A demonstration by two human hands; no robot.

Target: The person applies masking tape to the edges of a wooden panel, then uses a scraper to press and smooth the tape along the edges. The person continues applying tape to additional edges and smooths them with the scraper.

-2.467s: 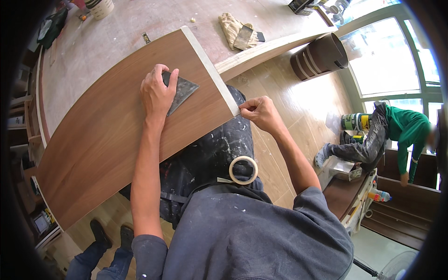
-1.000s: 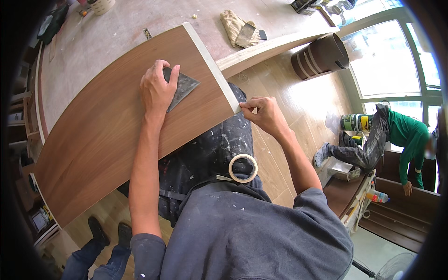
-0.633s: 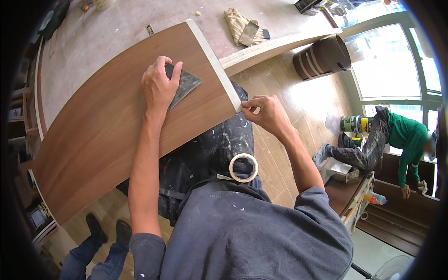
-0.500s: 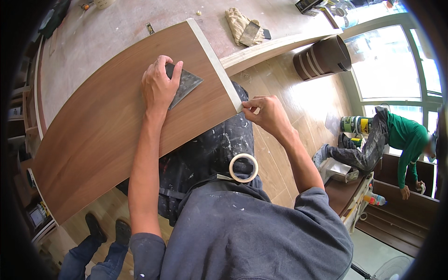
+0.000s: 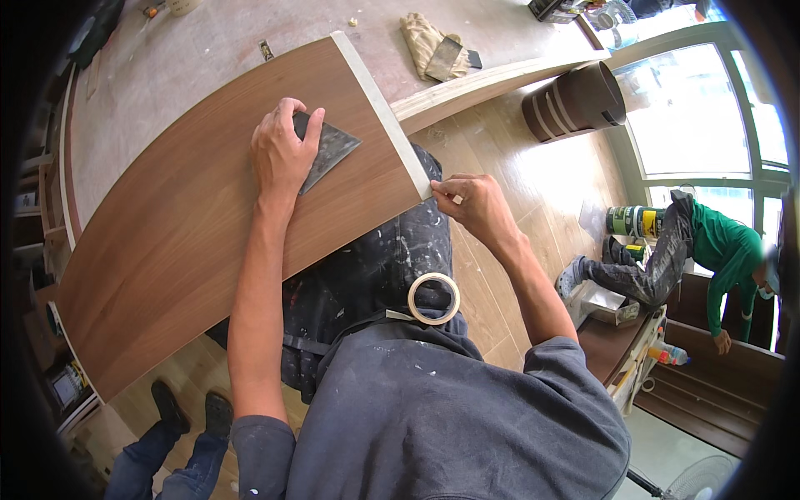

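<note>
Walnut-coloured laminate panel [image 5: 192,217] is laid at an angle over a dusty tabletop [image 5: 208,42], its near end overhanging the person's lap; likely held that way so the pale edge band [image 5: 383,108] along its right short side can be reached. Left hand [image 5: 282,154] is pressed flat on the panel face, fingers closed down on a dark grey scraper blade [image 5: 329,150], apparently both to hold the tool ready and to steady the board. Right hand [image 5: 477,207] is at the lower corner of the edge band, thumb and forefinger pinched together on a thin pale strip, probably the tape or band end; what exactly is pinched is too small to be confirmed. A roll of masking tape [image 5: 433,298] is hung at the paint-spattered apron [image 5: 367,267], kept within reach of the right hand. On the tabletop beyond the panel, a folded tan cloth [image 5: 421,37] is seen with a second scraper [image 5: 454,57] resting on it. A dark brown round bin [image 5: 575,102] lies tilted on the wooden floor [image 5: 517,167]; contents cannot be seen. A green can [image 5: 637,221] lies on its side near a co-worker in a green top [image 5: 725,250], who is crouched by the window [image 5: 700,108]. Another person's dark shoes [image 5: 187,408] are visible under the panel.
</note>
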